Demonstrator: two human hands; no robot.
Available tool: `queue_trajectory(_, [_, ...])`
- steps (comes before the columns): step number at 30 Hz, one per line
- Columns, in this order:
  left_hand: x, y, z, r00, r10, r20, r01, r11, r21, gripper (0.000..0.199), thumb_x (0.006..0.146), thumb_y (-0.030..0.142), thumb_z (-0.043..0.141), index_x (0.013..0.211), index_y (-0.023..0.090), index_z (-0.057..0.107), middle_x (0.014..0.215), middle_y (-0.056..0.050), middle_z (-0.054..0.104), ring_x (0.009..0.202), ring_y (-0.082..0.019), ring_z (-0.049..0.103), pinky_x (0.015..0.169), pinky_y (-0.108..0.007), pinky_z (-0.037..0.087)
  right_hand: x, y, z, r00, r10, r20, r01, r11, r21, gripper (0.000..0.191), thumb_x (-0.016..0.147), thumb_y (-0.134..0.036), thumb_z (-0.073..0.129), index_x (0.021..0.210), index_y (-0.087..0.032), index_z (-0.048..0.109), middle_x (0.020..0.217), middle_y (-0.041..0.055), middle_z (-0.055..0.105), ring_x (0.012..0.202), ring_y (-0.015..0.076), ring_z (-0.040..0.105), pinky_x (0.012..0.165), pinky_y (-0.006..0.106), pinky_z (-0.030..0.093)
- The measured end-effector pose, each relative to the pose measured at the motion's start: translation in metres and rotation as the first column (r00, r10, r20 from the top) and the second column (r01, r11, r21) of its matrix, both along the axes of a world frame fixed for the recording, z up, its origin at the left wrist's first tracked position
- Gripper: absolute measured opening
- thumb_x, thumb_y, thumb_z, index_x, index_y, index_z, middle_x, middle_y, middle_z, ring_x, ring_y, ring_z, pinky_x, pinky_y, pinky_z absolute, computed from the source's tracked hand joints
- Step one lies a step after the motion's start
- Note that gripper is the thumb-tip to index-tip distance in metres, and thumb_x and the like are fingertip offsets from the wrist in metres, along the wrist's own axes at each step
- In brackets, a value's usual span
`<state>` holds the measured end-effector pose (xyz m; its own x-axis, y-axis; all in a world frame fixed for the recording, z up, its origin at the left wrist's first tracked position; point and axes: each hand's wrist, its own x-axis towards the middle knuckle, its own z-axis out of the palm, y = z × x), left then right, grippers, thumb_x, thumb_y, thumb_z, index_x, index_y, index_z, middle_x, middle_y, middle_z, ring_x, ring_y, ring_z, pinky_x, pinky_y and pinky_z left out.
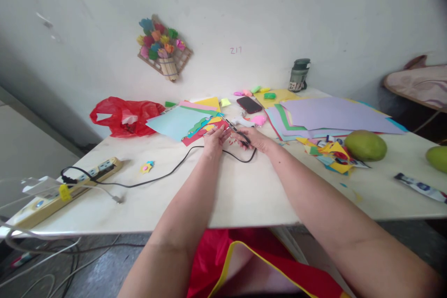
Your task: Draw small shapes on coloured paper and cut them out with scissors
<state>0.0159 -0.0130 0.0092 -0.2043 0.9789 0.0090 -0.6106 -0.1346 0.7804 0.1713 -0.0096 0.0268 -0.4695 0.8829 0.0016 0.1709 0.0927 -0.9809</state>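
Black-handled scissors (232, 125) are held in my right hand (252, 138), their blades pointing up and left. My left hand (215, 139) is just left of them, its fingers together at the edge of red paper (192, 139); whether it grips a small piece is too small to make out. Small red scraps lie between the hands. Behind my right hand are a white glue gun (243, 122) and a pink packet (259, 120). A black cord (174, 167) runs across the table below my hands.
Coloured sheets (178, 122) lie left, and a purple stack (335, 114) right. A red bag (132, 116), power strip (101, 167), small paper flower (147, 167), phone (249, 104), bottle (299, 76), paper scraps (333, 153), mangoes (365, 145) and a tube (421, 187) surround them.
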Motion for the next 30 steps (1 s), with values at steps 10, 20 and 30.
queue_trajectory(10, [0.0007, -0.0001, 0.0006, 1.000, 0.007, -0.012, -0.007, 1.000, -0.017, 0.025, 0.063, 0.012, 0.079, 0.067, 0.015, 0.055, 0.074, -0.003, 0.071, 0.084, -0.022, 0.072, 0.087, -0.038, 0.054, -0.0002, 0.0005, -0.0014, 1.000, 0.003, 0.001, -0.003, 1.000, 0.007, 0.027, 0.083, -0.037, 0.067, 0.074, -0.016, 0.054, 0.052, -0.0048, 0.054, 0.036, 0.0038, 0.047, 0.029, 0.013, 0.026])
queue_trajectory(20, [0.0006, -0.0002, 0.0019, 1.000, 0.005, -0.008, -0.005, 1.000, -0.030, 0.017, 0.066, 0.008, 0.075, 0.065, 0.014, 0.058, 0.074, -0.004, 0.071, 0.078, -0.021, 0.072, 0.088, -0.039, 0.054, 0.0000, 0.0001, -0.0018, 1.000, 0.011, -0.020, -0.011, 1.000, 0.001, 0.029, 0.082, -0.040, 0.068, 0.074, -0.015, 0.054, 0.054, -0.0037, 0.055, 0.037, 0.0041, 0.048, 0.030, 0.014, 0.026])
queue_trajectory(30, [0.0024, -0.0017, 0.0039, 1.000, 0.021, -0.003, -0.021, 0.999, -0.042, 0.019, 0.065, 0.008, 0.076, 0.065, 0.014, 0.058, 0.073, -0.004, 0.071, 0.082, -0.022, 0.072, 0.089, -0.039, 0.054, -0.0010, -0.0041, 0.0034, 1.000, 0.000, -0.027, -0.001, 1.000, -0.023, 0.028, 0.084, -0.038, 0.066, 0.073, -0.015, 0.054, 0.053, -0.0033, 0.056, 0.037, 0.0042, 0.048, 0.030, 0.014, 0.026])
